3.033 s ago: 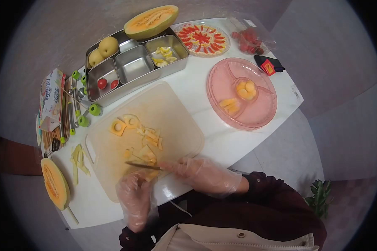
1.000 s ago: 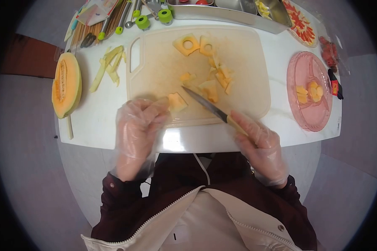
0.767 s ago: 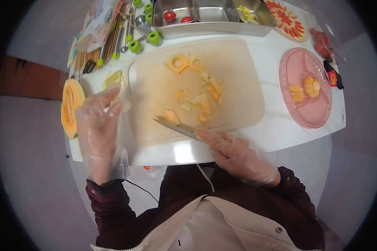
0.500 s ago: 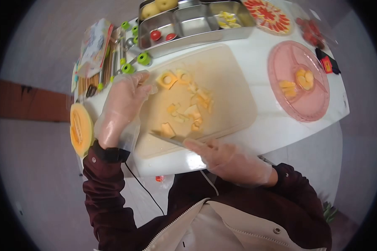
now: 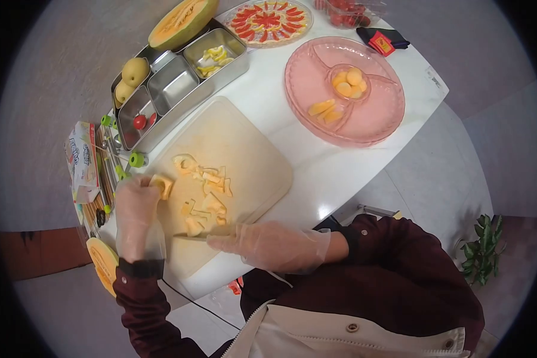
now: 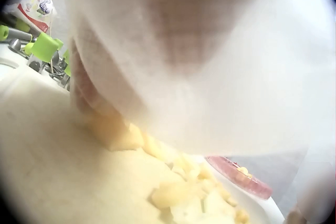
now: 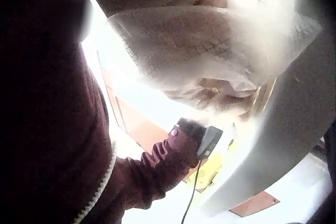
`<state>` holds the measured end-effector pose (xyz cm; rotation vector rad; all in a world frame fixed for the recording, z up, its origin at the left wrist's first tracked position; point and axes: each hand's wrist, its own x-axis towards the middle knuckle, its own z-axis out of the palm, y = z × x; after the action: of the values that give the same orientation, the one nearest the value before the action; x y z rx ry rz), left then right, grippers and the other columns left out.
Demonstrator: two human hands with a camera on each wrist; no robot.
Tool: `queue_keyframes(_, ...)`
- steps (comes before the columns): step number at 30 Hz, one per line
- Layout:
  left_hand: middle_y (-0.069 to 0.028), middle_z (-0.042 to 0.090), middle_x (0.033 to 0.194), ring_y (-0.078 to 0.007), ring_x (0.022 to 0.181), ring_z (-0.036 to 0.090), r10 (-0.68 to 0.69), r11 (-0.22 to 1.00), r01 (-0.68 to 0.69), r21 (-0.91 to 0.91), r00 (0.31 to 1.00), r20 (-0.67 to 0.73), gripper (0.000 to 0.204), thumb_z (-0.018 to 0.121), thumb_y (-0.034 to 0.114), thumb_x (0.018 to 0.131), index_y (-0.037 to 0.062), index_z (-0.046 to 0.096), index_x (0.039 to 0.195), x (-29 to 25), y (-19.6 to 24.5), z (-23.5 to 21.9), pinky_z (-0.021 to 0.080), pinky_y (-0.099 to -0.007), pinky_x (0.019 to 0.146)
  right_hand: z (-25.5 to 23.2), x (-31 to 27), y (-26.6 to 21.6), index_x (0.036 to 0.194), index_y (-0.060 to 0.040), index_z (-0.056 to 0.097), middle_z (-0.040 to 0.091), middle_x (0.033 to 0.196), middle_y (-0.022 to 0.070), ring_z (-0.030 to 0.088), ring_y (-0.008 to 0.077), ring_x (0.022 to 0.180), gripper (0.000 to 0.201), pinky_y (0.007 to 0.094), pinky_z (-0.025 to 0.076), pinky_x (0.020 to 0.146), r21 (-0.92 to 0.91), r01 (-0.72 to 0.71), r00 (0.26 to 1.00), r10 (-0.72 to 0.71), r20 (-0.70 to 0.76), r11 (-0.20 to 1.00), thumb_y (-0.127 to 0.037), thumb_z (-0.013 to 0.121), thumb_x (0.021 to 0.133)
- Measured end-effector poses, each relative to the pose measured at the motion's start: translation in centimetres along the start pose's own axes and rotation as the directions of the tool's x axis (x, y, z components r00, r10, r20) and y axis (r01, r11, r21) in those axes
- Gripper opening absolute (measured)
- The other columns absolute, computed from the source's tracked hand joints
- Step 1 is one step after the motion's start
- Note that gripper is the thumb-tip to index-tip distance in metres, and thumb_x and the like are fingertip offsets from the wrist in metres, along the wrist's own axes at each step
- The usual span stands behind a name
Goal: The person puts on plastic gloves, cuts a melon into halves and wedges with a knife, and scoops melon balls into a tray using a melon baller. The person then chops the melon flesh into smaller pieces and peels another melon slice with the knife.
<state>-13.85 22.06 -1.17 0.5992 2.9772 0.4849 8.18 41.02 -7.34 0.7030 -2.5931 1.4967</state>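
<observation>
My left hand (image 5: 138, 210), in a clear plastic glove, pinches a holed piece of orange melon (image 5: 164, 187) at the left side of the cutting board (image 5: 253, 161). The left wrist view has this melon piece (image 6: 118, 133) at the fingertips, with the glove blurred across most of the frame. My gloved right hand (image 5: 271, 246) grips a knife, its blade (image 5: 191, 238) low over the board's near edge. Beyond the blade lie a cut melon piece (image 5: 193, 226) and several scraps (image 5: 213, 206). Another holed melon slice (image 5: 185, 163) lies farther back.
A pink divided plate (image 5: 376, 122) holding melon balls and strips stands right. Behind the board is a steel compartment box (image 5: 188, 95) with fruit. Green-ended tools (image 5: 137, 160) lie left, near a melon half (image 5: 103, 265). A decorated fruit platter (image 5: 268, 22) sits at the back.
My left hand left the near melon piece, swung left towards the peel strips, then came round to the holed piece and took hold of it. The knife stays in my right hand.
</observation>
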Motion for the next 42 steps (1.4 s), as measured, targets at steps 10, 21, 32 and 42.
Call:
queue_keyframes(10, -0.0204, 0.073, 0.081, -0.0336, 0.07, 0.071, -0.189, 0.979, 0.179, -0.102, 0.977, -0.102, 0.016, 0.07, 0.013, 0.084, 0.0015, 0.078, 0.093, -8.2, -1.0, -3.1, 0.053, -0.036, 0.067, -2.6, -0.4, 0.1, 0.154, 0.0019, 0.045, 0.056, 0.074, 0.0107, 0.06, 0.0225, 0.062, 0.06, 0.0354, 0.049, 0.056, -0.565, -0.045, 0.999, 0.035, -0.029, 0.824, -0.012, 0.056, 0.096)
queue_keyframes(21, -0.0196, 0.07, 0.081, -0.0375, 0.081, 0.067, -0.224, 0.974, 0.22, -0.064, 0.971, -0.079, 0.018, 0.077, 0.016, 0.081, 0.003, 0.076, 0.093, -13.0, 0.5, 1.6, 0.052, -0.0464, 0.072, -3.1, -0.7, -0.1, 0.15, 0.0019, 0.052, 0.061, 0.075, 0.0076, 0.063, 0.0213, 0.068, 0.057, 0.0372, 0.053, 0.058, -0.423, -0.019, 0.987, -0.049, -0.15, 0.906, -0.013, 0.059, 0.095)
queue_keyframes(32, -0.0096, 0.073, 0.087, -0.017, 0.081, 0.07, -0.412, 0.644, 0.379, -0.665, 0.904, 0.116, 0.039, 0.087, 0.013, 0.079, -0.0029, 0.074, 0.111, -17.1, 0.1, 2.9, 0.056, -0.0295, 0.075, -4.4, -0.9, -2.3, 0.138, -0.0093, 0.066, 0.072, 0.12, 0.0137, 0.07, 0.0318, 0.106, 0.053, 0.0381, 0.056, 0.091, 0.193, -0.393, 0.903, 0.417, -0.105, 0.899, 0.006, 0.067, 0.088)
queue_keyframes(42, -0.0091, 0.069, 0.077, -0.0144, 0.069, 0.065, -0.448, 0.68, 0.343, -0.648, 0.894, 0.004, 0.039, 0.089, 0.016, 0.078, -0.0049, 0.072, 0.106, -16.3, 1.3, 4.3, 0.054, -0.0286, 0.067, -4.8, 0.1, -3.9, 0.135, -0.0074, 0.069, 0.067, 0.103, 0.0107, 0.066, 0.0239, 0.092, 0.052, 0.0302, 0.051, 0.085, -0.031, -0.435, 0.899, 0.433, -0.058, 0.9, 0.006, 0.065, 0.085)
